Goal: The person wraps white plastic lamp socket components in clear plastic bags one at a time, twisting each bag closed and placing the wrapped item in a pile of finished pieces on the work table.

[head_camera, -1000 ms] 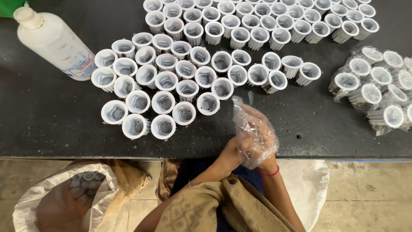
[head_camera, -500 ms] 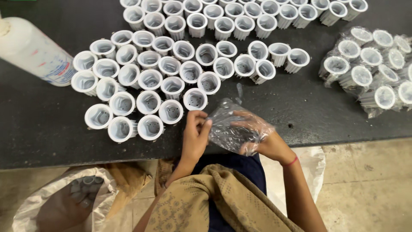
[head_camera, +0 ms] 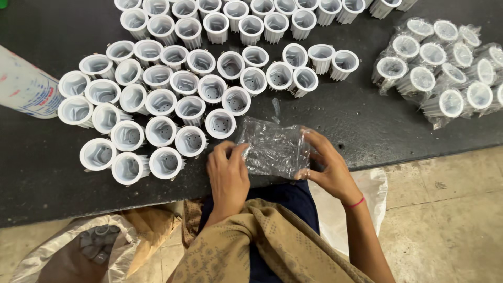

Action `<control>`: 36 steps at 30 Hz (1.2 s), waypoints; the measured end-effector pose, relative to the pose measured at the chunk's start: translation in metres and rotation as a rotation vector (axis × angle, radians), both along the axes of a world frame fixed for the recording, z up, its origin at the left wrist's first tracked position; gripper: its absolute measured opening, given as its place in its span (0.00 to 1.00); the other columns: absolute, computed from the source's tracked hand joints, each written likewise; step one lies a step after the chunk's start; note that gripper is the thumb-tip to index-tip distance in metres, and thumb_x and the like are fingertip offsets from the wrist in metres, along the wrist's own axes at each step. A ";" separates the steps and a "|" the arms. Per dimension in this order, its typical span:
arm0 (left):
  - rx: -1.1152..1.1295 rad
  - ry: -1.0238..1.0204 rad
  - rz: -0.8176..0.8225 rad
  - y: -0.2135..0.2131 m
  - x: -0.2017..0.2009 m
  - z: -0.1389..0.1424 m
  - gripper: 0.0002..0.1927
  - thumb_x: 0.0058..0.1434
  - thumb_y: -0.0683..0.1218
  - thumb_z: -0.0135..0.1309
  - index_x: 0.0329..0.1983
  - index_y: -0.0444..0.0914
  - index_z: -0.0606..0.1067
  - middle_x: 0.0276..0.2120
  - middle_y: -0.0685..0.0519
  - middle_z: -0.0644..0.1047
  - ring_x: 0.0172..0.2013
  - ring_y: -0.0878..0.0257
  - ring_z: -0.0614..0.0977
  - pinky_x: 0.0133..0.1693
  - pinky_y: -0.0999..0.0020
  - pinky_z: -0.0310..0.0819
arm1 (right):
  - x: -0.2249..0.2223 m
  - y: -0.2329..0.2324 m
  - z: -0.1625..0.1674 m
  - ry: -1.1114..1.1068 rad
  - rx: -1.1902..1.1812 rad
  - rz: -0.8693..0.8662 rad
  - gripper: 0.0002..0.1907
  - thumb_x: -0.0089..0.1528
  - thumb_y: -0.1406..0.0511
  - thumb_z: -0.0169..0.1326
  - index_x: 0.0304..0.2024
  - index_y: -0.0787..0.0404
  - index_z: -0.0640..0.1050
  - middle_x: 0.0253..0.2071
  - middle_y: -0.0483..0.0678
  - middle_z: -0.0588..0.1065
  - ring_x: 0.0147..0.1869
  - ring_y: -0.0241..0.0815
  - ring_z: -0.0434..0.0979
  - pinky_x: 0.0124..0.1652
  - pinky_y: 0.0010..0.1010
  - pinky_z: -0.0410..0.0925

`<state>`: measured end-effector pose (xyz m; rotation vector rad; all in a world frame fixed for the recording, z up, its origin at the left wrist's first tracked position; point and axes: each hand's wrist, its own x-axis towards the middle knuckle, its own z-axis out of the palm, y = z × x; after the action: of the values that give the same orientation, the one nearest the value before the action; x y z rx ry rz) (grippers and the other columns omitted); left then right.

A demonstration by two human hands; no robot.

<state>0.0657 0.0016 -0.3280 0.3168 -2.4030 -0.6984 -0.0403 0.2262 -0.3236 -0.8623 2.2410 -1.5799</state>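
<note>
Fingers (head_camera: 238, 152) pinching clear bag (head_camera: 275, 149), black worktable (head_camera: 367, 120), worn concrete floor (head_camera: 450, 209)

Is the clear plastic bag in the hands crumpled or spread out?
Spread out: the plastic bag lies flat, stretched between left hand and right hand.

Bare forearms, no sleeves; thin pink band (head_camera: 356, 203) on right wrist; tan dotted cloth (head_camera: 262, 246) over dark-blue garment (head_camera: 283, 196).

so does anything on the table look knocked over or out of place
A few white ribbed cups at the edge of the open cluster lie tipped on their sides, and the white bottle at far left lies flat. Nothing looks spilled or broken.
</note>
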 end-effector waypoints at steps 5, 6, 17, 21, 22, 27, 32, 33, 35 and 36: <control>0.385 0.035 -0.229 0.023 0.002 0.031 0.23 0.58 0.46 0.64 0.54 0.37 0.71 0.49 0.42 0.70 0.48 0.44 0.77 0.47 0.52 0.74 | 0.011 -0.026 0.018 0.217 0.149 0.125 0.47 0.48 0.67 0.70 0.69 0.54 0.66 0.73 0.51 0.61 0.73 0.51 0.66 0.61 0.40 0.71; 0.400 0.016 -0.251 0.027 -0.001 0.034 0.23 0.57 0.45 0.62 0.55 0.36 0.70 0.49 0.42 0.70 0.48 0.43 0.77 0.46 0.52 0.73 | 0.015 -0.032 0.020 0.272 0.173 0.146 0.45 0.50 0.69 0.68 0.69 0.54 0.66 0.73 0.52 0.62 0.74 0.51 0.66 0.62 0.41 0.70; 0.497 0.028 -0.297 0.024 -0.009 0.034 0.12 0.64 0.38 0.53 0.50 0.36 0.71 0.43 0.45 0.76 0.38 0.51 0.83 0.35 0.59 0.78 | -0.055 -0.040 0.038 0.537 0.187 -0.287 0.12 0.63 0.73 0.58 0.49 0.61 0.80 0.50 0.52 0.78 0.48 0.49 0.78 0.42 0.34 0.73; 0.507 -0.013 -0.263 0.030 -0.005 0.037 0.08 0.64 0.41 0.57 0.44 0.36 0.73 0.38 0.47 0.78 0.32 0.54 0.83 0.32 0.61 0.76 | -0.087 -0.048 0.026 0.865 0.315 -0.300 0.15 0.58 0.71 0.61 0.48 0.63 0.81 0.49 0.53 0.79 0.51 0.56 0.73 0.51 0.41 0.68; 0.513 -0.009 -0.259 0.030 -0.005 0.038 0.07 0.64 0.42 0.58 0.43 0.36 0.73 0.37 0.48 0.78 0.31 0.55 0.83 0.32 0.62 0.76 | -0.090 -0.048 0.021 0.829 0.370 -0.305 0.11 0.59 0.71 0.61 0.45 0.61 0.82 0.45 0.50 0.79 0.50 0.55 0.73 0.52 0.40 0.68; 0.529 0.010 -0.222 0.029 -0.009 0.038 0.07 0.64 0.43 0.59 0.39 0.36 0.73 0.31 0.49 0.77 0.27 0.57 0.81 0.29 0.62 0.74 | -0.071 -0.010 0.008 0.371 0.245 -0.401 0.07 0.63 0.68 0.62 0.44 0.62 0.83 0.39 0.48 0.78 0.45 0.45 0.72 0.46 0.33 0.66; 0.541 -0.015 -0.221 0.034 -0.024 0.032 0.08 0.63 0.43 0.60 0.36 0.37 0.72 0.25 0.50 0.76 0.22 0.56 0.79 0.25 0.61 0.72 | -0.016 0.043 -0.003 -0.580 -0.459 -0.192 0.11 0.67 0.67 0.54 0.51 0.66 0.78 0.42 0.45 0.79 0.43 0.32 0.76 0.45 0.26 0.69; 0.542 -0.022 -0.228 0.036 -0.027 0.030 0.08 0.64 0.43 0.60 0.37 0.37 0.72 0.25 0.50 0.76 0.23 0.55 0.79 0.26 0.61 0.72 | -0.007 0.048 -0.007 -0.700 -0.496 -0.191 0.13 0.66 0.67 0.53 0.51 0.67 0.78 0.41 0.46 0.79 0.41 0.34 0.77 0.43 0.28 0.70; 0.546 -0.040 -0.245 0.041 -0.030 0.029 0.08 0.64 0.44 0.59 0.37 0.38 0.72 0.24 0.50 0.77 0.23 0.55 0.80 0.27 0.61 0.72 | 0.009 0.046 -0.018 -0.717 -0.401 -0.183 0.12 0.66 0.67 0.54 0.49 0.67 0.79 0.41 0.46 0.80 0.42 0.33 0.77 0.43 0.27 0.70; 0.528 -0.029 -0.267 0.044 -0.030 0.028 0.07 0.64 0.44 0.59 0.37 0.38 0.72 0.25 0.50 0.77 0.24 0.54 0.80 0.27 0.61 0.73 | 0.014 0.042 -0.023 -0.724 -0.355 -0.177 0.11 0.66 0.67 0.54 0.48 0.68 0.79 0.40 0.46 0.80 0.42 0.32 0.77 0.43 0.26 0.70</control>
<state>0.0358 0.0455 -0.2997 0.2166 -2.2753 -1.4625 -0.0259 0.2681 -0.3465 -0.0984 1.5758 -1.9911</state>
